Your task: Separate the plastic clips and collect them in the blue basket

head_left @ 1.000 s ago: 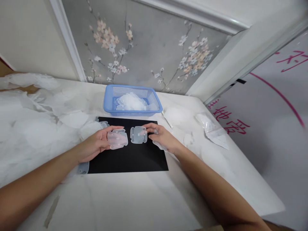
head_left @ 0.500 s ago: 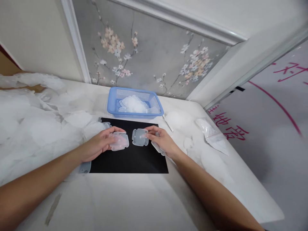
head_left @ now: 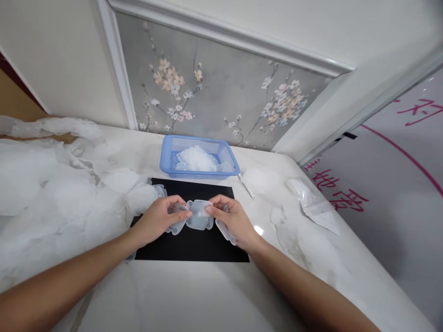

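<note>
Over a black mat [head_left: 194,246] on the white table, both hands meet on small translucent plastic pieces. My left hand [head_left: 157,219] is closed on one clear plastic piece [head_left: 176,223], thumb on top. My right hand [head_left: 233,219] pinches a second clear plastic piece [head_left: 200,216] between thumb and fingers, and another translucent piece [head_left: 222,230] lies under its palm. The two held pieces touch edge to edge above the mat.
A blue mesh basket [head_left: 166,161] holding several clear plastic pieces stands behind the mat. White plastic wrapping [head_left: 51,193] is heaped over the left of the table. A clear bag [head_left: 313,203] and more film lie at the right. A floral wall panel rises behind.
The two hands have come together, so the pieces that were apart now touch. My left hand has closed on its piece. The view has tilted upward a little.
</note>
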The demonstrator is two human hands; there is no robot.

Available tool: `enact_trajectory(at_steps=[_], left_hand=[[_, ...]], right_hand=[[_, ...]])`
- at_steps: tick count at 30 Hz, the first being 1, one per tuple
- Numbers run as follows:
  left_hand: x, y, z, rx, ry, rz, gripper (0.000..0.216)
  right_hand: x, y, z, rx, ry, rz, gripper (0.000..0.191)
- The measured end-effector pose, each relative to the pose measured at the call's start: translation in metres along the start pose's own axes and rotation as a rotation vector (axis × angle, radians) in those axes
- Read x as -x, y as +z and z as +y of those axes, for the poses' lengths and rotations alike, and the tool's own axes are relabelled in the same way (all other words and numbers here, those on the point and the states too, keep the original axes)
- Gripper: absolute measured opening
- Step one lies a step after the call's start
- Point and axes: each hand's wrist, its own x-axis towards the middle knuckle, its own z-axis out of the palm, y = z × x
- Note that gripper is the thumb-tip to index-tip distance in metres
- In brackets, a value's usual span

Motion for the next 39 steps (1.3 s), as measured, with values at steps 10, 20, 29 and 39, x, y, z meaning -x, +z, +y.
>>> enact_trajectory(at_steps=[10,20,29,39], left_hand=[[0.0042,0.0002,0.0016,0.007,0.000,-0.099,0.036],[0.0052,-0.0004,0.0024,-0.008,-0.013,-0.030,0.027],[0.0034,0.0015,-0.0013,0.047,-0.063,-0.016,0.027],[-0.0001,-0.0006,-0.0059,0.193,-0.050,0.029,0.032]], right_hand=[[-0.0015,0.0008,0.0009,-0.088,0.020,0.015,0.031],[-0.0006,-0.0009,-0.0020,-0.116,0.044,0.049,0.033],[0.0026,0.0000,0.0025,0.002,-0.046,0.011,0.025],[0.0006,0.0003,0.0012,-0.097,0.052,0.035,0.030]])
